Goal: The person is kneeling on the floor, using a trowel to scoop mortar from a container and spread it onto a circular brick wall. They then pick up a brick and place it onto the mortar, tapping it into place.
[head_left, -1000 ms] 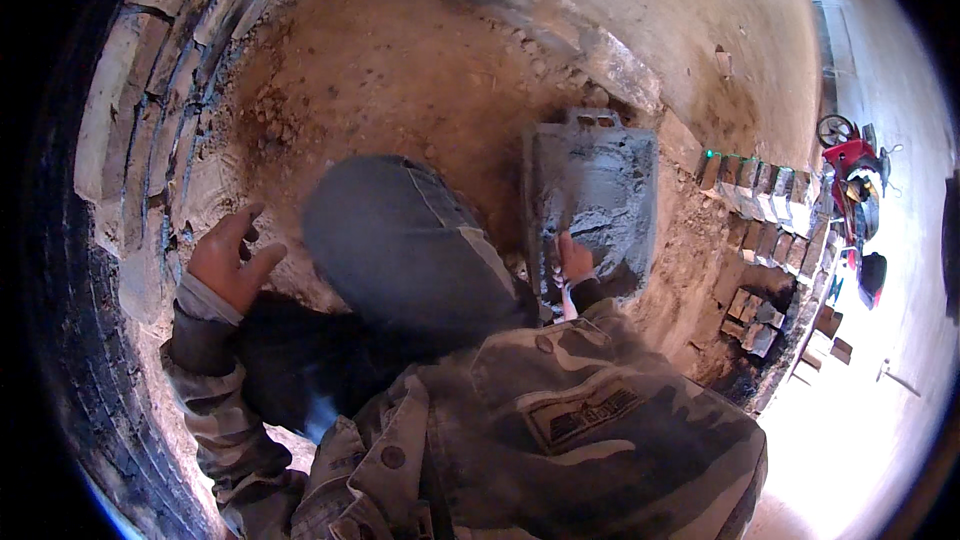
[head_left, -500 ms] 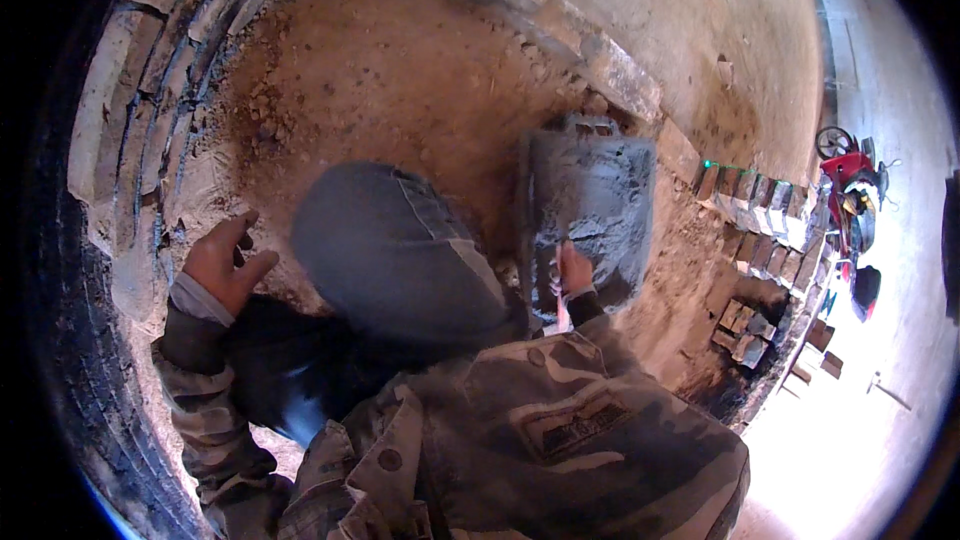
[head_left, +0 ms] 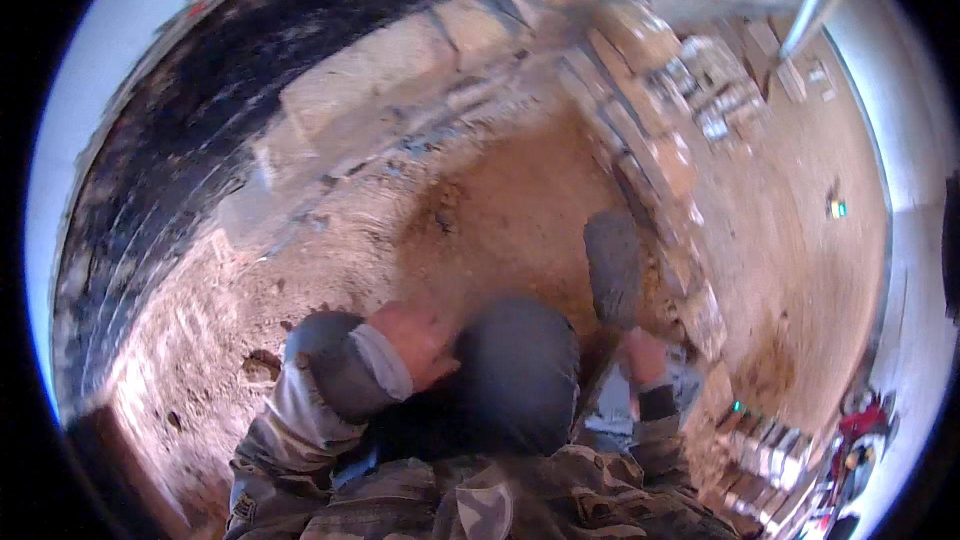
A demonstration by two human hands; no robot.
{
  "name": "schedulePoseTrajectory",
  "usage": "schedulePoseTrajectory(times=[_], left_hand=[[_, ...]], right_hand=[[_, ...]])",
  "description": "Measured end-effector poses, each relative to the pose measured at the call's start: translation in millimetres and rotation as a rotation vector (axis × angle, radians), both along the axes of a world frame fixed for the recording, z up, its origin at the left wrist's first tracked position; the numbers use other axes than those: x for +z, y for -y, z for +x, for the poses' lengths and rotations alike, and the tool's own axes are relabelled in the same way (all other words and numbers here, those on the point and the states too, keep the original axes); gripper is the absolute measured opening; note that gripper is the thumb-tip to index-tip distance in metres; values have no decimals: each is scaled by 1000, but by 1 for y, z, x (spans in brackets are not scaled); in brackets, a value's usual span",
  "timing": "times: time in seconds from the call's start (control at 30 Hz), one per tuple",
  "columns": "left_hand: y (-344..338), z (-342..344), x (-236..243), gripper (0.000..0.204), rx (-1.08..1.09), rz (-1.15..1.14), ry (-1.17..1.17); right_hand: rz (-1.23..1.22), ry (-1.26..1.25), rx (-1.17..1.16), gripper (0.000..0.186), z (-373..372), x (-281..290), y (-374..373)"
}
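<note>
A trowel (head_left: pixel 612 268), its blade coated in grey mortar, points away from me over the dirt. My right hand (head_left: pixel 645 355) is closed round its handle, above the mortar trough (head_left: pixel 688 380), which my hand, sleeve and trowel partly hide. Grey wet mortar shows inside the trough. Over my lap, near my knee (head_left: pixel 515 370), my left hand (head_left: pixel 408 342) holds nothing that I can see; its thumb stands apart from the fingers, which are blurred.
Low brick walls (head_left: pixel 375 75) curve round the dirt floor (head_left: pixel 520 210) and meet in a far corner. Stacked bricks (head_left: pixel 715 90) stand beyond the right wall, more bricks (head_left: pixel 765 450) at the lower right. A red vehicle (head_left: pixel 865 420) is at the right edge.
My view has swung left toward the wall corner. The trowel has come up out of the trough with my right hand. My left hand has moved in toward my knees.
</note>
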State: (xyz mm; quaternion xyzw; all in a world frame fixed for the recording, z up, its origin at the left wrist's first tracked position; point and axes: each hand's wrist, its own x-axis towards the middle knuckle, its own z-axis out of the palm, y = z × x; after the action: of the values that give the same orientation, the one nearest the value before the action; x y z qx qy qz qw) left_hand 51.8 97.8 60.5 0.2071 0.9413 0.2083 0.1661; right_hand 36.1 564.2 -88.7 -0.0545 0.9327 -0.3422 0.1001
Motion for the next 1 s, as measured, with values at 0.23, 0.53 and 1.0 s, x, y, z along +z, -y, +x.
schedulePoseTrajectory(times=[0.23, 0.53, 1.0], left_hand=[[24, 28, 10, 60, 207, 131, 3], [39, 46, 27, 64, 314, 263, -65], [44, 38, -3, 59, 178, 271, -97]], right_hand=[[-202, 458, 212, 30, -226, 104, 148], [401, -647, 762, 37, -414, 262, 299], [459, -611, 562, 46, -305, 249, 273]])
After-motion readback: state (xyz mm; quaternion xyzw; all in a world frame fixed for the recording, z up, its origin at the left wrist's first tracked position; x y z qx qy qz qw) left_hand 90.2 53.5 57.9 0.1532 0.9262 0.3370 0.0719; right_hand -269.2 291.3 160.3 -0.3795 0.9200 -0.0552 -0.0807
